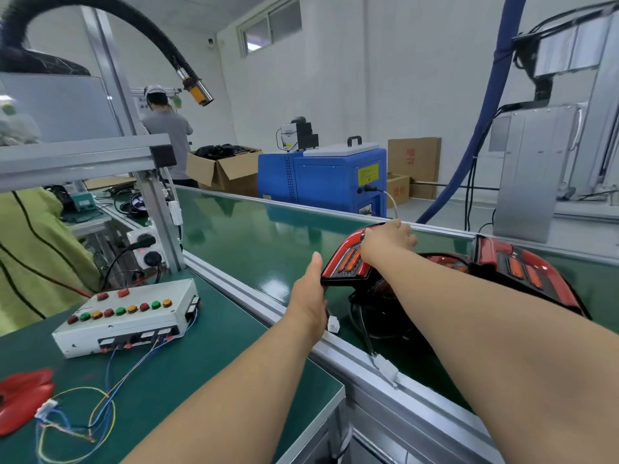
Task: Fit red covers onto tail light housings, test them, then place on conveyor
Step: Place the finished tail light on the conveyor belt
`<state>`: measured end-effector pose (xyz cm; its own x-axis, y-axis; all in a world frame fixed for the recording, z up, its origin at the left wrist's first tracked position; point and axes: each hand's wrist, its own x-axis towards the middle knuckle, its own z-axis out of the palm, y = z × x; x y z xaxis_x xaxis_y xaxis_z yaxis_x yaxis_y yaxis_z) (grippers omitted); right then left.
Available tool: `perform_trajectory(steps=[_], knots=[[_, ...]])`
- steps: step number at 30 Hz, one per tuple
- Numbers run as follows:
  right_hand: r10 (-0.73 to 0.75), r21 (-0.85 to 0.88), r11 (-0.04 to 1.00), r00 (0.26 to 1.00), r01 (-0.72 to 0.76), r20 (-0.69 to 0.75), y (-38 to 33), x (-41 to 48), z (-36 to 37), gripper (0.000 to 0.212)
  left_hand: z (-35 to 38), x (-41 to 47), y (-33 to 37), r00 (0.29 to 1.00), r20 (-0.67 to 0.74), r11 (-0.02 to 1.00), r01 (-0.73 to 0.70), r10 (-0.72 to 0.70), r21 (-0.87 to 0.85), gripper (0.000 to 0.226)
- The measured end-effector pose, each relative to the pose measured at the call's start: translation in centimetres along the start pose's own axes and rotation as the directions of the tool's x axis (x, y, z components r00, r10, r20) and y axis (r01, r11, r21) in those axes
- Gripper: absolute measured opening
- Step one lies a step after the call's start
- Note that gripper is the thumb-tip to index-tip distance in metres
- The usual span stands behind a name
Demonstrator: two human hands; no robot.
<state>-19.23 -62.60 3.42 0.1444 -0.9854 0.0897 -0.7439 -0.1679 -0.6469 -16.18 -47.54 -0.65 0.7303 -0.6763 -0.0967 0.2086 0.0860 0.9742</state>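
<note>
A red cover (20,400) is left near the test box (127,316). The assembled tail light (345,266) is held over the conveyor (234,236), its near corner gripped by the left hand (310,293) and its far end clasped by the right hand (388,242). A trailing connector (385,366) is draped across the rail and could be snagged; the neighbouring lamp (522,272) could be scuffed

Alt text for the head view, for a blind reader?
Left hand and right hand hold a red tail light over the green conveyor. A second tail light lies to its right; a button box sits on the bench, left.
</note>
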Motion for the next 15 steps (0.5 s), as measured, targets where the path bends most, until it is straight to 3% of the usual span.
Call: perform_trajectory(steps=[5,7,10,15], knots=[[-0.162,-0.260,0.956,0.984,0.137,-0.075,0.24,-0.38,0.26,0.056,-0.24,0.15,0.02,1.000,0.022,1.000,-0.009,0.008,0.023,0.039],[-0.201,-0.320,0.931,0.979,0.178,-0.040,0.18,-0.52,0.13,0.040,-0.23,0.25,-0.01,1.000,0.021,0.999,-0.003,0.002,0.042,0.036],[-0.225,-0.307,0.928,0.974,0.209,-0.019,0.19,-0.73,-0.02,0.021,-0.16,0.44,-0.20,1.000,0.015,0.993,-0.017,0.015,0.120,0.032],[-0.252,-0.222,0.940,0.966,0.258,0.055,0.33,-0.94,-0.18,0.032,-0.30,0.44,-0.36,1.000,0.020,0.982,-0.022,0.018,0.190,0.034]])
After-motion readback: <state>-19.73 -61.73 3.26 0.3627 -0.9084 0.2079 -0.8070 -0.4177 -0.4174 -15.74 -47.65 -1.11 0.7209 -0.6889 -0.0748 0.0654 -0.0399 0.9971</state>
